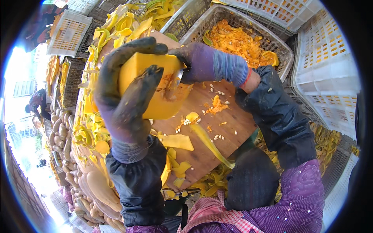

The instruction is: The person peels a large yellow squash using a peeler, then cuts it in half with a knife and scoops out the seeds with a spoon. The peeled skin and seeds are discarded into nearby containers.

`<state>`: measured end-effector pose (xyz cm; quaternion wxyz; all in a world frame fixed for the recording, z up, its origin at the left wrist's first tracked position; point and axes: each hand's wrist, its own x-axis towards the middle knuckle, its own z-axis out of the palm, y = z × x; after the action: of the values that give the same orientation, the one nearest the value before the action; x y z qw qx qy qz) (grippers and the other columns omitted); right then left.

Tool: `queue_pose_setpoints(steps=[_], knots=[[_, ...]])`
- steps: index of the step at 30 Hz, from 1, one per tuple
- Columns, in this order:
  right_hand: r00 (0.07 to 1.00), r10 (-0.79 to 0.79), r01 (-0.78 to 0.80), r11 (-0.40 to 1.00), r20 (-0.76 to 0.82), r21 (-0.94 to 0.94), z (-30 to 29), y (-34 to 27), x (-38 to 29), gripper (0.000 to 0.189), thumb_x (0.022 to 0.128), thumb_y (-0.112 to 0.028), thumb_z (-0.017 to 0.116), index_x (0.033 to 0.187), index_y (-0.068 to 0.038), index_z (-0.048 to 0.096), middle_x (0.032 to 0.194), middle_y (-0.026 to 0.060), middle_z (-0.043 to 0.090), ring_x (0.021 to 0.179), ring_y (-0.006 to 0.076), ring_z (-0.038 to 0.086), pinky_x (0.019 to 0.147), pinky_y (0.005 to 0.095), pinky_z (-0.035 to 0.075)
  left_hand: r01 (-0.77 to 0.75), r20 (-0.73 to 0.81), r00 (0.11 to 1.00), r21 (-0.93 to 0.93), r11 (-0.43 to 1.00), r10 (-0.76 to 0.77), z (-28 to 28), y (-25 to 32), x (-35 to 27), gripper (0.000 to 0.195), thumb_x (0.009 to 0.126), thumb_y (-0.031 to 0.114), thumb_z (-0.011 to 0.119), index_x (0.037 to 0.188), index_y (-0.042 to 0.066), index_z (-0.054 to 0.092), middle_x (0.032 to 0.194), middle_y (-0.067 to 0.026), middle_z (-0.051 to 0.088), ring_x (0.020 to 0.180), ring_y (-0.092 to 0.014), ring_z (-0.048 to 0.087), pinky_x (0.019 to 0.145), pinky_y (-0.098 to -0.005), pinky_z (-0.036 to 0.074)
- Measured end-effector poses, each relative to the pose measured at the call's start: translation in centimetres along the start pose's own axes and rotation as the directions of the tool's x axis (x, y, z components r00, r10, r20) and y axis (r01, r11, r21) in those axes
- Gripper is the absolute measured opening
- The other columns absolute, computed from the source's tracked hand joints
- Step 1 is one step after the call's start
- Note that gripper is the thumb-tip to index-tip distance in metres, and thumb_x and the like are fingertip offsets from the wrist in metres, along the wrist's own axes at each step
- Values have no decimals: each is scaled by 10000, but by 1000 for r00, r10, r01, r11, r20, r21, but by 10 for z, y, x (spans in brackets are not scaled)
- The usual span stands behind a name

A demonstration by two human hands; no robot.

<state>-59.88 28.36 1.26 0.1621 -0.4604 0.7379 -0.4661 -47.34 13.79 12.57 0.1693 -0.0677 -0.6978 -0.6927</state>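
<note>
My gloved left hand point(125, 96) grips a peeled block of orange pumpkin point(140, 70) from the left, fingers over its top and thumb across its near face. My gloved right hand point(198, 62) is at the block's right side, closed around a tool mostly hidden in the fist; a bit of shiny metal point(178, 78) shows at the hollow, where stringy pulp clings. Under the hands lies a wooden board point(233, 119) with scattered seeds, a clump of pulp point(217, 105), a flat pumpkin slice point(177, 141) and a long strip of peel point(208, 142).
A plastic crate point(287, 49) of pulp stands beyond the board, with white crates point(323, 72) at the right. Peelings point(90, 128) are heaped along the board's left side. Whole long pumpkins point(102, 189) lie at the lower left. Another person point(38, 103) bends in the far left background.
</note>
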Motion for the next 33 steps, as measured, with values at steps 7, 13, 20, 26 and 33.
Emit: queue_pose_setpoints(steps=[7,13,20,26,33], knots=[[942,155,-175,984,-297,-42,30,-37,-68,817,859,-538,731,1515,-158,428,1225,198,664,1078,405,660,914,459,539,25,-249,968,158,987,15,16,0,4,306,857,4,608,1155,-66,617,1111,-184,690,1057,-269,659,979,-386,512],[924,-34,80,991,-381,107,39,-72,-83,715,954,-435,669,1536,-112,407,1134,194,695,991,375,702,869,433,546,61,-310,950,82,995,-32,16,5,2,305,884,27,606,1172,-70,608,1114,-184,685,1061,-276,658,979,-389,514],[812,-22,249,917,-583,313,33,-70,-51,394,994,-307,648,1313,-75,649,1043,171,733,899,289,736,780,368,572,45,-296,955,111,993,-10,9,4,3,319,881,32,595,1185,-64,600,1121,-195,679,1066,-282,656,979,-395,516],[897,-85,199,954,-433,225,45,-50,-51,355,997,-278,613,1323,-145,658,1173,98,719,983,264,721,796,334,578,61,-315,948,60,996,-40,5,0,3,319,883,29,585,1189,-61,596,1107,-193,682,1029,-270,654,966,-380,515],[978,78,-146,916,-191,-372,39,-24,-87,420,995,-295,594,1411,-235,591,1250,35,694,985,232,715,801,337,581,22,-353,936,68,997,3,2,1,8,304,893,33,609,1183,-57,605,1083,-177,695,1027,-255,658,949,-373,519]])
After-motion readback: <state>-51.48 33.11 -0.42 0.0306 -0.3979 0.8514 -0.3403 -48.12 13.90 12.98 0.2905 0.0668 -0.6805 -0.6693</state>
